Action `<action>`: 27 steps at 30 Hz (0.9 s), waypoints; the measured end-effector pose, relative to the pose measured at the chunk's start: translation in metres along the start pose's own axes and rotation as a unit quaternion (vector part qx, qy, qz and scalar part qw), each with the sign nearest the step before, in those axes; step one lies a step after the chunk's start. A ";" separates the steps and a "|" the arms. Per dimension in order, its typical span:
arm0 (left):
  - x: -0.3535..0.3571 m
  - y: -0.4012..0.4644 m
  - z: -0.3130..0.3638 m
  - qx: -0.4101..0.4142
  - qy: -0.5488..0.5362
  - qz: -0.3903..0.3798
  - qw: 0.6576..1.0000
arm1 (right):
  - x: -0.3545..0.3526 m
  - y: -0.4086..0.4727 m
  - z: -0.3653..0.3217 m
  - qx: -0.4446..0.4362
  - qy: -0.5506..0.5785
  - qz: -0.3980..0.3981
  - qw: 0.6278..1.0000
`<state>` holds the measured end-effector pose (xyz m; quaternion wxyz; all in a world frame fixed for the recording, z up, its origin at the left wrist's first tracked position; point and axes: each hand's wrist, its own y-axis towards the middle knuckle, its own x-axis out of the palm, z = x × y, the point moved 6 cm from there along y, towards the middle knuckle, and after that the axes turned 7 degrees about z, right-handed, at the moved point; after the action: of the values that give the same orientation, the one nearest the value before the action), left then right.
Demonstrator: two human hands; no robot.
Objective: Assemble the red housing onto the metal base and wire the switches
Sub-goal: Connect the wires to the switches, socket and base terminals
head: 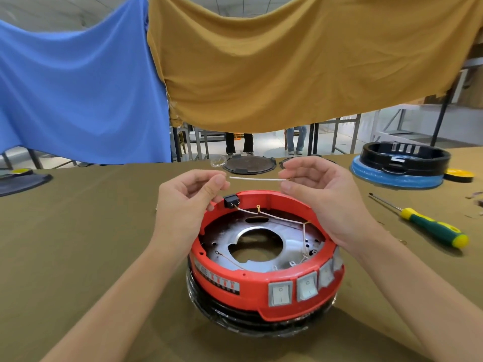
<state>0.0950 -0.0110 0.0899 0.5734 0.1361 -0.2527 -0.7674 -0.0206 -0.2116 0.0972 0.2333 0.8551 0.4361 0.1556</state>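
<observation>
**A short white wire held taut above the red housing**

The red housing [264, 280] sits in the near middle of the counter [78, 231], already seated over the metal base [261, 244], whose silvery plate with its round cut-out shows through the open top. A row of grey rocker switches [305, 286] lines the near right wall, and a black power socket [231, 200] is set into the far left rim. Thin white leads already run from that socket across the inside towards the switches.

Just above the far rim, both hands stretch a short white wire [254, 178] level between them — the left hand [188, 197] pinches its left end between thumb and forefinger, and the right hand [313, 189] pinches its right end, the other fingers loosely curled.

The wire looks light and limp, stiff only when pulled straight; I judge it best taken near its ends, close to the terminals, which are small, easily bent and too fine to make out here. The housing looks rigid plastic and stable where it rests.

A green-and-yellow screwdriver [428, 226] lies on the right, and a black ring housing [402, 158] stands far right.
</observation>
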 end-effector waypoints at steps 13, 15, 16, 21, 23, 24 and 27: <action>0.015 -0.010 0.020 0.131 0.111 -0.072 0.982 | 0.026 -0.010 -0.014 -0.111 -0.227 -0.097 0.963; 0.014 -0.010 0.022 0.135 0.114 -0.070 0.982 | 0.026 -0.011 -0.017 -0.137 -0.246 -0.087 0.956; 0.014 -0.010 0.023 0.134 0.116 -0.070 0.982 | 0.025 -0.012 -0.018 -0.150 -0.249 -0.074 0.954; 0.015 -0.010 0.021 0.097 0.086 -0.090 0.987 | 0.021 -0.012 -0.020 -0.179 -0.254 -0.046 0.949; 0.016 -0.011 0.021 0.097 0.076 -0.097 0.988 | 0.022 -0.013 -0.021 -0.179 -0.249 -0.045 0.951; 0.016 -0.011 0.022 0.100 0.074 -0.098 0.987 | 0.022 -0.014 -0.021 -0.180 -0.246 -0.044 0.951; 0.018 -0.012 0.028 0.121 0.069 -0.098 0.985 | 0.023 -0.014 -0.023 -0.187 -0.250 -0.060 0.948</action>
<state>0.0659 -0.0189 0.1076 0.4907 0.2812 -0.2888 -0.7725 -0.0276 -0.1792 0.1100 0.4995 0.7798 0.3773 0.0017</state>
